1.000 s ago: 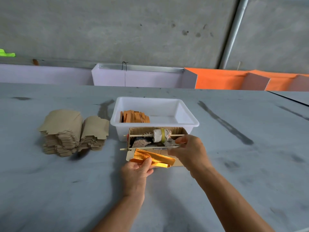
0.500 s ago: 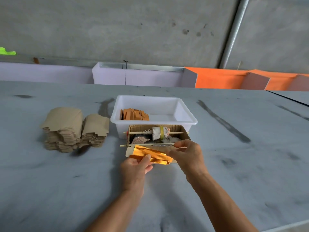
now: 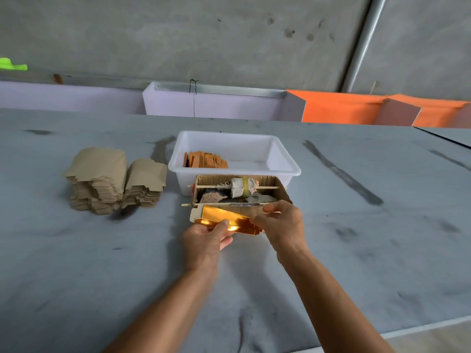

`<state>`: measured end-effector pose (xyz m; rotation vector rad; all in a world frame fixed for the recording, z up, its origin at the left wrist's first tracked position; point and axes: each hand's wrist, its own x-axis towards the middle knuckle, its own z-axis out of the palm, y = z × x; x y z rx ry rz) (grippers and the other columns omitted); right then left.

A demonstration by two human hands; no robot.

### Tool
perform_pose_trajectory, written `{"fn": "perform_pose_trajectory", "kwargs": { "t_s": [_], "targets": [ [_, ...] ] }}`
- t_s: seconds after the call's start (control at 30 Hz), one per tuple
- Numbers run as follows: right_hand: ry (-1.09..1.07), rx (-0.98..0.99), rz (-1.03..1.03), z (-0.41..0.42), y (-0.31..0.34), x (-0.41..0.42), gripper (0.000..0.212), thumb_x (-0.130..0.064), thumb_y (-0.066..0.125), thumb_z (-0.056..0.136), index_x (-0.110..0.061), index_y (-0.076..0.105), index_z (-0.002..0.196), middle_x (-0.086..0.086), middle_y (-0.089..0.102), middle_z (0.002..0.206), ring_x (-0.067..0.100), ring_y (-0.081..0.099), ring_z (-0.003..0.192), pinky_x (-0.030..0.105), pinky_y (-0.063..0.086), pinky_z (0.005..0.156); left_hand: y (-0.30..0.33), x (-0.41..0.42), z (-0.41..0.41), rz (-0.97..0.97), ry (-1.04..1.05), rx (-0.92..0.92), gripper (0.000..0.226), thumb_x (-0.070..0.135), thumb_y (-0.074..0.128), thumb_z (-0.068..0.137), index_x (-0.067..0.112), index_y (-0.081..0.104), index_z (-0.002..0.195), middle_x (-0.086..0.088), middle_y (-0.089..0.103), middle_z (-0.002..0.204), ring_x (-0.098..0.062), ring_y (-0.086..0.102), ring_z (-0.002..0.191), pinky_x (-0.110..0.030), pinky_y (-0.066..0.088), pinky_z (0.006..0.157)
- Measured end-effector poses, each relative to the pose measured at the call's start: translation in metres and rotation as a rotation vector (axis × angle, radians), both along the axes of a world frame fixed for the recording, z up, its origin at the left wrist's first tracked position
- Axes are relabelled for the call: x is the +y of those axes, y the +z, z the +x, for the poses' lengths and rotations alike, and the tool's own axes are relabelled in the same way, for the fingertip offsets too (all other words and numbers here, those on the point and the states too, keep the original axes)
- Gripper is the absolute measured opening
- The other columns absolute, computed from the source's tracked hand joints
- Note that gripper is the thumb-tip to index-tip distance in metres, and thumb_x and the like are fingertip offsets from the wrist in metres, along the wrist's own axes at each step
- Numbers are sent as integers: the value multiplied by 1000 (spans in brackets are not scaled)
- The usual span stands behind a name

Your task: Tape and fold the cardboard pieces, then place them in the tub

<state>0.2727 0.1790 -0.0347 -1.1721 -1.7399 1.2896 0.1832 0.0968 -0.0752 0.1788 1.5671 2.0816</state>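
- Two hands are holding one gold-faced cardboard piece (image 3: 224, 220) just above the grey table (image 3: 76, 276), near side of a small open cardboard box (image 3: 280, 186).
- Left hand (image 3: 204, 240) is pinching the piece's near edge, thumb on top of the gold face, other fingers curled underneath it.
- Right hand (image 3: 283, 222) is gripping the piece's right end, thumb and fingertips curled round the far edge there.
- Piece's long axis is running left to right between the two hands; shiny gold face is pointing up, and the piece is partly folded along its length, with a plain pale flap sticking out past the left thumb.
- Box is sitting just beyond the right fingertips, holding a wrapped roll (image 3: 242, 187) on a thin stick; a second stick is lying across the box's near edge.
- White tub (image 3: 285, 169) is standing just beyond the box, touching it or nearly so, with orange folded pieces (image 3: 205, 160) stacked upright in its left part.
- Stack of flat brown cardboard blanks (image 3: 114, 179) is lying well left of the left hand.
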Motion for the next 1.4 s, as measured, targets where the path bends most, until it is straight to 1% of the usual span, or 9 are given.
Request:
{"fn": "perform_pose_trajectory", "kwargs": {
  "t_s": [0.17,0.4,0.57,0.67,0.8,0.9,1.03,1.13,1.4],
  "targets": [
    [-5,23,-40,0,-4,2,20,-15,78,76,-14,59,82,4,66,84,11,63,72,15,41,49,1,-1,3,9,-1,-9,10,1,67,83,6,61,77,-13,69,74,-14,69,57,-18,55,52],
    [-10,44,-62,0,-8,6,23,-8,77,75,-16,55,78,8,67,88,22,67,82,27,52,64,1,-1,4,8,-25,-27,5,1,66,84,3,62,81,-21,69,82,-19,70,63,-19,55,54],
    [-15,18,-56,4,-10,8,24,-6,78,73,-16,55,75,4,63,87,17,62,79,24,46,57,3,-3,6,-1,-36,-33,5,1,67,83,1,62,82,-20,68,77,-19,70,61,-20,56,53],
    [2,29,-59,10,-10,5,24,-7,77,74,-17,55,75,2,63,80,8,56,65,16,38,46,5,-4,5,-5,-52,-46,6,2,67,83,0,62,83,-15,68,69,-15,69,56,-19,55,51],
    [58,81,-64,15,-3,-4,24,-4,75,75,-18,56,77,8,68,72,4,55,50,14,37,44,5,-6,4,-21,-33,-73,6,3,67,84,0,62,83,-14,69,70,-16,70,58,-19,54,50],
    [138,168,-113,19,-1,-14,22,-1,75,75,-16,59,77,15,69,73,9,60,56,12,40,44,5,-7,7,-28,-22,-86,6,4,69,82,2,63,81,-15,70,74,-21,71,65,-21,55,52],
    [265,222,-146,17,-3,-26,18,2,73,77,-13,63,75,2,63,58,3,56,50,11,41,46,9,-9,13,25,-48,-100,7,1,67,83,1,64,76,-7,70,60,-15,69,55,-21,56,53],
    [312,237,-145,16,-4,-30,16,3,72,78,-12,65,77,0,63,57,1,56,49,9,40,46,12,-11,14,41,-59,-93,10,0,66,84,1,64,74,-3,68,55,-13,67,52,-20,56,52],
    [335,231,-145,15,-5,-32,15,5,70,77,-9,68,81,0,68,59,-1,60,52,7,41,47,12,-15,16,53,-45,-87,9,0,66,83,2,64,75,-9,69,63,-14,68,54,-20,56,53]
  ]
}}
